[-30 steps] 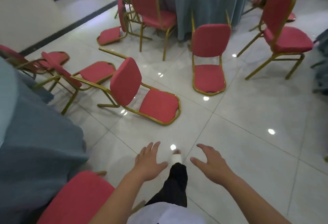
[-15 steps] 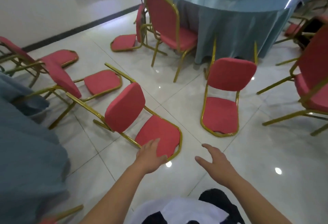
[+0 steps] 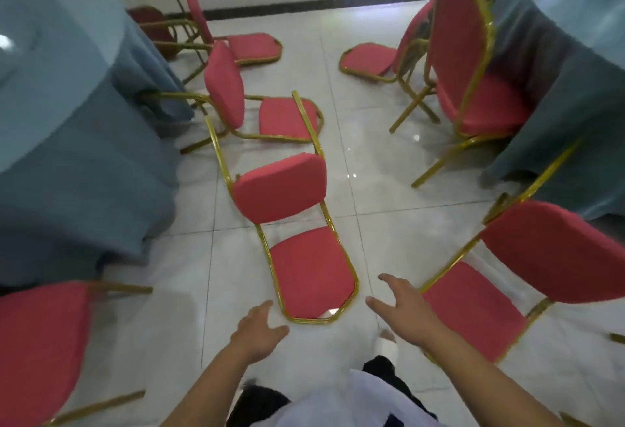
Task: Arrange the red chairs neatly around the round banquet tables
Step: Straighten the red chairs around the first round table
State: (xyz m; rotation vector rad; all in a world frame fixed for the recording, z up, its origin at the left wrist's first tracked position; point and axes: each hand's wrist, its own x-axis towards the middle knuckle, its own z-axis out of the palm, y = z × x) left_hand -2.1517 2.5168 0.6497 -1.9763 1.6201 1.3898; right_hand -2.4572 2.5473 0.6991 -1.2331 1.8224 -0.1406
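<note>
A red chair with a gold frame lies tipped on the white floor straight ahead, seat end nearest me. My left hand is spread open just left of the seat's front edge, not touching it. My right hand is open just right of that edge, also apart from it. Another fallen chair lies at the right. More toppled chairs lie further off. One chair stands upright against the right table.
A second round table with blue-grey cloth fills the left side. A red chair sits at the bottom left. Two more toppled chairs lie near the far wall's dark skirting. Bare tiles show between the chairs.
My view has swung left and closer, so the nearest fallen chair now lies straight ahead with its seat between my hands. Both hands stay open and empty.
</note>
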